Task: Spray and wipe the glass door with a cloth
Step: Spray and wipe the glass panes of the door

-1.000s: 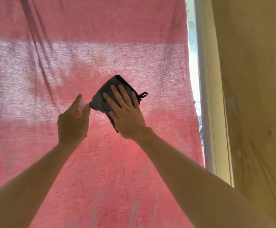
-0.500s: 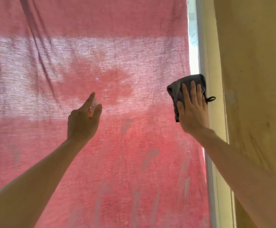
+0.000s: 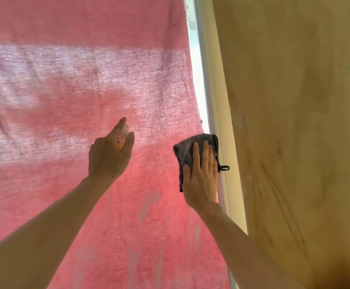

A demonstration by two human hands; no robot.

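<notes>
1. The glass door point(image 3: 140, 215) fills most of what is in front of the person, streaky lower down, with a pink fabric point(image 3: 65, 90) hanging behind it and daylight glowing through
2. A dark grey cloth point(image 3: 187, 150) is flat against the glass at the door's right edge, just beside the pale door frame point(image 3: 219, 113); a small loop point(image 3: 224, 168) sticks out from its right side over the frame
3. The right hand point(image 3: 201, 178) lies spread on the cloth, fingers straight and pointing up, palm pressing it to the pane
4. To the left, well apart from the cloth, the left hand point(image 3: 109, 157) is raised in front of the glass, curled round a small spray bottle point(image 3: 122, 138) with a clear top and orange showing between the fingers; the index finger sticks up over the nozzle
5. Most of the bottle is hidden in that grip
6. Right of the frame stands a yellowish wall point(image 3: 295, 142), scuffed and stained
</notes>
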